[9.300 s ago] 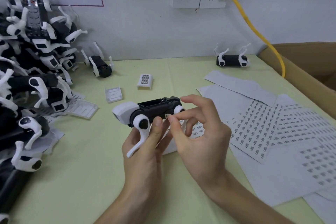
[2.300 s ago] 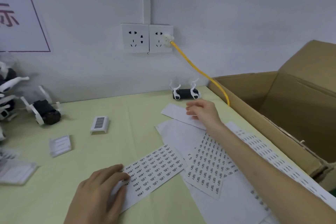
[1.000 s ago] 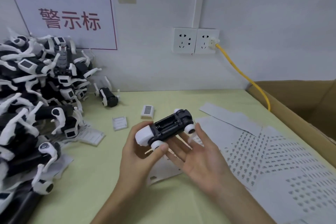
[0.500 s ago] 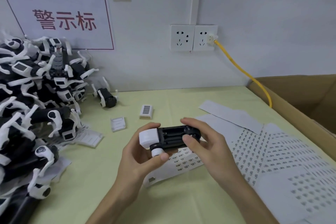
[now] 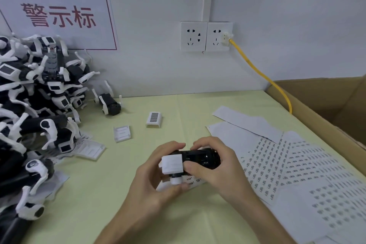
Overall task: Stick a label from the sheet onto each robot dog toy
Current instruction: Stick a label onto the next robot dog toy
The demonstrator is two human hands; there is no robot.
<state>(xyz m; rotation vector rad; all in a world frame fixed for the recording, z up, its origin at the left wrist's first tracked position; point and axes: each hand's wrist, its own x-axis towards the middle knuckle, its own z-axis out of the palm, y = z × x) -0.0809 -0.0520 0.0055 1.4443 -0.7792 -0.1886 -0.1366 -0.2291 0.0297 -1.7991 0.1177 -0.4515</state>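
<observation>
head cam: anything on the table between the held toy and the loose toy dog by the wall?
Yes, head view: a white clip-on cover and a white barcoded piece lie on the table between them.

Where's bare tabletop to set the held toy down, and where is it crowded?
Bare patches: the near strip between the toy pile and the left hand; the mid-table stretch from the small white covers back to the wall. Crowded: left side under the pile, right side under label sheets up to the cardboard box.
</observation>
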